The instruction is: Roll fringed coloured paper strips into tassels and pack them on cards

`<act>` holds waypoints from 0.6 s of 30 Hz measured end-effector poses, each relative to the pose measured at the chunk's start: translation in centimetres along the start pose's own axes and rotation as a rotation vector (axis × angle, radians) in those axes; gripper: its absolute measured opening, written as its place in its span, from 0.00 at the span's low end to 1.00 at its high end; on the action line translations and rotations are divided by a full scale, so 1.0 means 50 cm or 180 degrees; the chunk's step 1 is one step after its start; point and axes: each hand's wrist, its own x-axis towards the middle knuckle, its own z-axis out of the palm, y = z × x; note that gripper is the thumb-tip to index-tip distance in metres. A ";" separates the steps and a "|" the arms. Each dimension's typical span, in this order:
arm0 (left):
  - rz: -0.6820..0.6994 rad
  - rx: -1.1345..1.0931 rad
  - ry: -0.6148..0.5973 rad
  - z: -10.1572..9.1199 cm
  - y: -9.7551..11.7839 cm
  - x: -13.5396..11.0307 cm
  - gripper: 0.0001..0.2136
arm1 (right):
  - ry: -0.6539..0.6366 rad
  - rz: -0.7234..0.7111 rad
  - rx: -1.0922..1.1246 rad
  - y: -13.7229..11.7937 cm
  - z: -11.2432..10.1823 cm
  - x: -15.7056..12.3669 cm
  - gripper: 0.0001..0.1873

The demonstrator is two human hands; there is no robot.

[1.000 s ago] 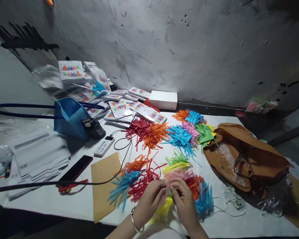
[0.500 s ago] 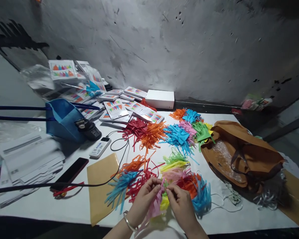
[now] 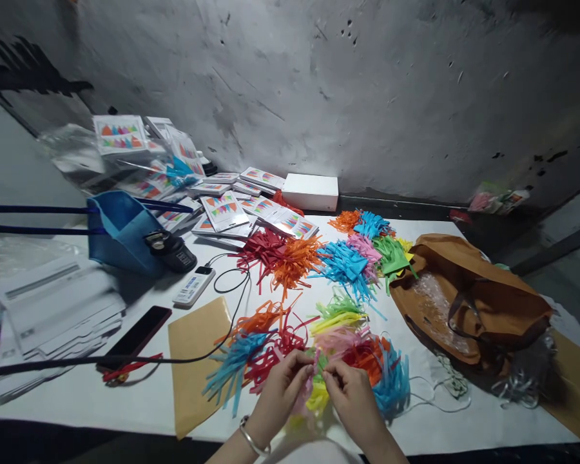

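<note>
My left hand (image 3: 283,390), with a silver bangle at the wrist, pinches a pink paper tassel (image 3: 303,401) whose strips hang below the fingers. Close beside it, my right hand (image 3: 352,394) is closed in a pinch; what sits between its fingertips is too small to make out. Green strips (image 3: 321,362) show between the two hands, and a yellow tassel (image 3: 318,397) lies just under them. Around the hands lie red tassels (image 3: 268,364), blue tassels (image 3: 239,361), orange-red tassels (image 3: 373,361) and another blue bunch (image 3: 392,383).
Farther back lie more tassel bunches (image 3: 297,261). Printed packets (image 3: 225,211) and a white box (image 3: 310,192) stand by the wall. A brown bag (image 3: 502,303) is at right. Left are a phone (image 3: 140,332), a power bank (image 3: 193,287), a cable and a blue bag (image 3: 125,235).
My hands have shifted slightly, fingertips still close together. The pink strips under my left hand hang differently, and more green shows between the hands. The rest of the table is unchanged.
</note>
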 end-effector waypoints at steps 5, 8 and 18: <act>0.0148 0.0577 -0.0174 -0.012 -0.006 -0.004 0.09 | -0.0272 0.0321 0.0360 0.008 -0.003 0.001 0.13; 0.0109 0.0635 -0.0235 -0.015 -0.002 -0.005 0.09 | -0.0324 0.0299 0.0511 0.012 -0.003 0.000 0.13; 0.0258 0.0985 -0.0458 -0.015 -0.002 -0.012 0.09 | -0.0344 0.0791 0.1750 0.034 0.032 0.002 0.22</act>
